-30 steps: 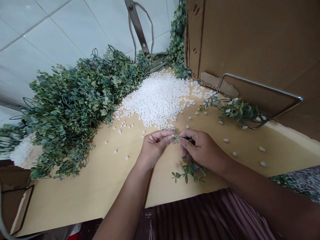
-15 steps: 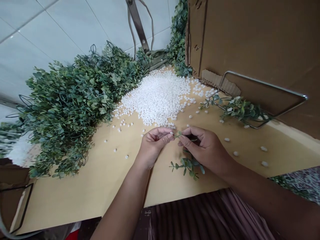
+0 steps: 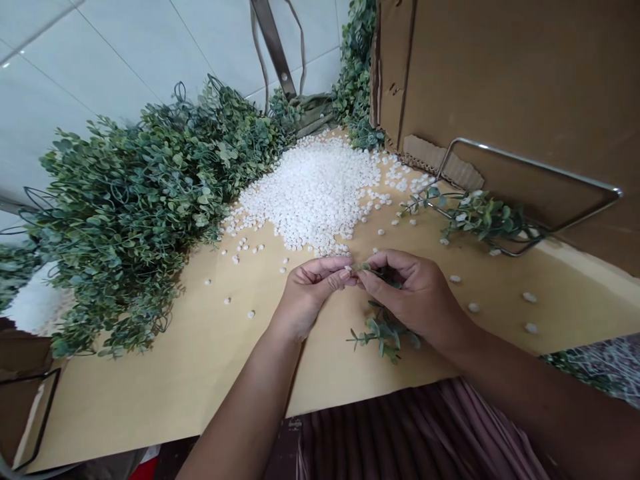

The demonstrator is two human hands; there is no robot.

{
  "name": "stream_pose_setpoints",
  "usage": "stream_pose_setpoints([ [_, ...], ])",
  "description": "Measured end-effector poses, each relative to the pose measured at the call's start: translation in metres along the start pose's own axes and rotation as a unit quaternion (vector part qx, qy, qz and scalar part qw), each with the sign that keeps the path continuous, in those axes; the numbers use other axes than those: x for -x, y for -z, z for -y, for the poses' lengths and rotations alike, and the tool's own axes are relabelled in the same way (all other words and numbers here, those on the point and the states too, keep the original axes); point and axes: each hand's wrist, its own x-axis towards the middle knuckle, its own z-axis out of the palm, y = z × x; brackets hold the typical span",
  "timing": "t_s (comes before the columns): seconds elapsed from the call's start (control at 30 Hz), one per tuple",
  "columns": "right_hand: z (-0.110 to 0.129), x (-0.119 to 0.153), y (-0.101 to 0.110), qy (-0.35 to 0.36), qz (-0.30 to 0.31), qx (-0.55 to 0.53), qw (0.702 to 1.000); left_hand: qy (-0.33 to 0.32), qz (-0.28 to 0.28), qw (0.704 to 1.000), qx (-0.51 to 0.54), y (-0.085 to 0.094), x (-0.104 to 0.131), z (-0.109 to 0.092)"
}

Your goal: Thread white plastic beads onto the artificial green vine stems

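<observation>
One white bead (image 3: 349, 268) appears pinched in the left hand (image 3: 303, 291); one leafy sprig (image 3: 385, 331) is clamped in the right hand (image 3: 423, 288), above the desk (image 3: 150, 393). Gap between hands has just been narrowed; bead-to-sprig contact is judged likely, seating cannot be confirmed.

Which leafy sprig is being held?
The drooping sprig in the right hand; the white-dotted sprig by the wire frame and the green heap are untouched.
</observation>
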Motion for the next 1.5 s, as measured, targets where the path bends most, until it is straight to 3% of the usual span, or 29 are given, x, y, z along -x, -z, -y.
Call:
stream_pose_setpoints([
  [0.2,-0.0027,0.0000,0.0005,0.024,0.012,0.037,0.999,0.004,-0.016,1.000,-0.002,-0.0005,-0.0008,-0.0004],
  [1.5,-0.0071,-0.0001,0.0016,-0.006,0.073,-0.030,0.997,0.000,0.051,0.999,-0.012,0.0048,-0.0048,0.0004],
])
